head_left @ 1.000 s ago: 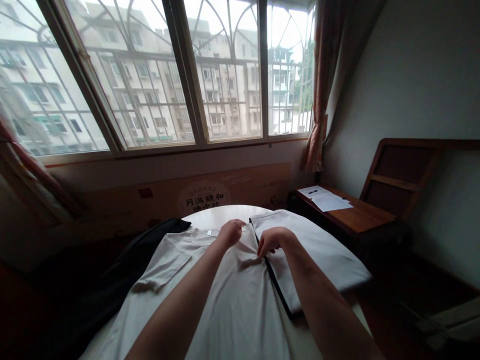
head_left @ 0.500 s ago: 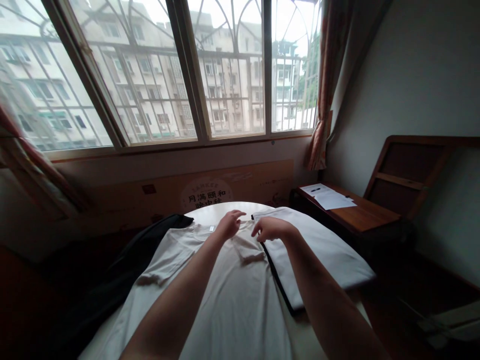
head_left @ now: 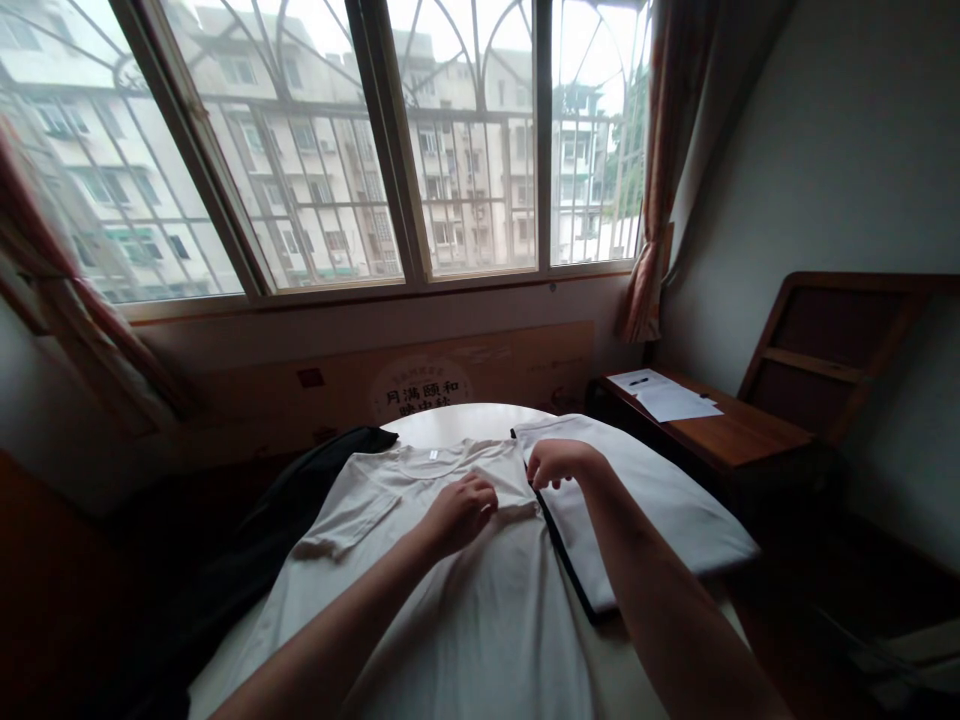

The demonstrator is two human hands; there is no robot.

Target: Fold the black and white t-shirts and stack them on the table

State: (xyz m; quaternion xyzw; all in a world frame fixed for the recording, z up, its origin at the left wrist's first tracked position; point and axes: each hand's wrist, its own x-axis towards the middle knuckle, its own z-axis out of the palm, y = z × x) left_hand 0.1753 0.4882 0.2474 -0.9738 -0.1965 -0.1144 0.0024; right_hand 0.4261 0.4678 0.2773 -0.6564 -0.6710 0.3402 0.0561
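Your left fingers were loosely curled over the shirt (head_left: pixel 480 600), bunched fairly close to each other, and honestly I can't tell if they had any fabric between them. Your right fingers were bent downward by the black edge (head_left: pixel 566 560) of the folded white cloth (head_left: pixel 667 515), right near the shirt's sleeve, and whether they were pinching anything or just touching, I couldn't say. Your left hand (head_left: pixel 469 505) sat below the neckline, toward that same sleeve, and your right hand (head_left: pixel 562 463) was up over the white cloth, a little apart from the left one. The shirt itself lay spread out on the round white table (head_left: pixel 457 415), neck end toward the window (head_left: pixel 480 150), with a small label (head_left: pixel 434 455) showing at the collar and some wrinkles around both sleeves. The folded cloth was just beside it on the right, and you had some dark fabric (head_left: pixel 322 480) hanging over the left side. Further out, a low wooden stand (head_left: pixel 757 435) held some white papers (head_left: pixel 675 403) with a pen (head_left: pixel 639 381) on top, and a tan board (head_left: pixel 525 360) with writing on it ran along under the window, with tied curtains (head_left: pixel 649 290) at the sides.
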